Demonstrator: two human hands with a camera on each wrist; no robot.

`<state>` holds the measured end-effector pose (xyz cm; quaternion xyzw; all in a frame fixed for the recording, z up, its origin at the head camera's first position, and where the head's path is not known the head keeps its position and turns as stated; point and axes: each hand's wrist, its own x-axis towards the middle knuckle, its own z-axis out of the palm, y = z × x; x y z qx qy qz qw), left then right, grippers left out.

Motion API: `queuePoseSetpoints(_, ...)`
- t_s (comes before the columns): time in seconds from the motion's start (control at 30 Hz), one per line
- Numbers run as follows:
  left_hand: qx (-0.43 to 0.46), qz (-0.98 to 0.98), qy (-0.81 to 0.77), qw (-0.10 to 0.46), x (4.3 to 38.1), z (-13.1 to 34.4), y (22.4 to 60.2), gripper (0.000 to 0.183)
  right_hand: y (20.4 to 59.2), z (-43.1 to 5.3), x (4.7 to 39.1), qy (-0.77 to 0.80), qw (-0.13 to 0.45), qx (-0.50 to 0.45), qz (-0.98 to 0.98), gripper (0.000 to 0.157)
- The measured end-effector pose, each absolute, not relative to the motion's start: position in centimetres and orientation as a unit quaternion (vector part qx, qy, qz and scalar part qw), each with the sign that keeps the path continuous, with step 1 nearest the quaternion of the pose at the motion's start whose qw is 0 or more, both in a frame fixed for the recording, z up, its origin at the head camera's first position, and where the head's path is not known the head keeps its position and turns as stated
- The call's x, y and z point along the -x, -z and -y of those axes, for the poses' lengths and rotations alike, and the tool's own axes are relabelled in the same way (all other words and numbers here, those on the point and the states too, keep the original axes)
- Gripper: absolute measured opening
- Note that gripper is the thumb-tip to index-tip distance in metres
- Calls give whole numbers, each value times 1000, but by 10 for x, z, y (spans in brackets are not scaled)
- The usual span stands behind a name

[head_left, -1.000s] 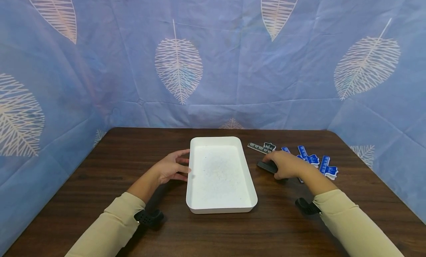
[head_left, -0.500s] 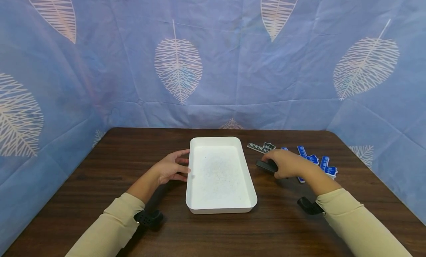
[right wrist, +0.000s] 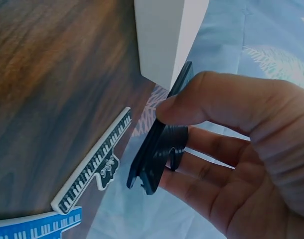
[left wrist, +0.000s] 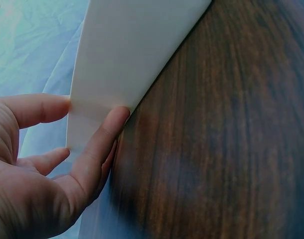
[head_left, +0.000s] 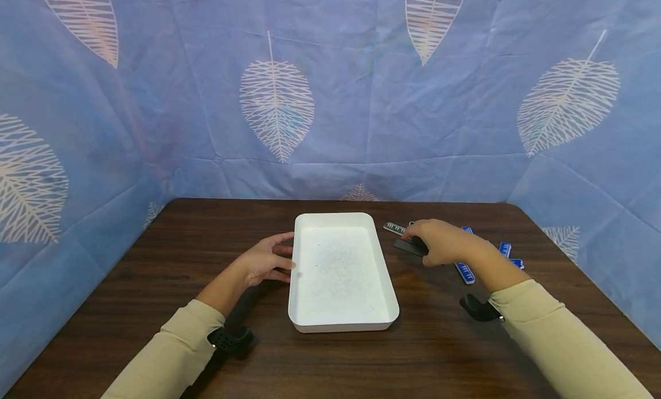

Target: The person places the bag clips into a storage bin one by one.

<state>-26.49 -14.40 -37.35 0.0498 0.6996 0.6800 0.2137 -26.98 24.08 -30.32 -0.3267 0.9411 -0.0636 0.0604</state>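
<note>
Our right hand (head_left: 441, 242) and black clip (head_left: 409, 248) have shifted up the head view, right of the white tray (head_left: 341, 272). Left wrist: our left hand (left wrist: 45, 191) touches it, unclenched — probably to steady it. Right wrist: we pinch the clip — presumably for security.

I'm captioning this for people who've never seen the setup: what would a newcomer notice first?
Probably the white tray, bright against the dark table near the middle of the head view, with the left hand touching its left side. Behind the table, the blue cloth with large pale leaves would also stand out. To the tray's right, the black clip pinched in the right hand may come next.
</note>
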Motion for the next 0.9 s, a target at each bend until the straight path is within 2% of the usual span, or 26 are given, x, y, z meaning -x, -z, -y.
queuePoseSetpoints(0.37, -58, -700, -678, 217, 265, 145, 373, 83, 287, -229, 266, 63, 71, 331, -939, 55)
queuePoseSetpoints(0.9, -49, -704, -675, 213, 264, 144, 373, 83, 278, -209, 266, 59, 54, 368, -927, 54)
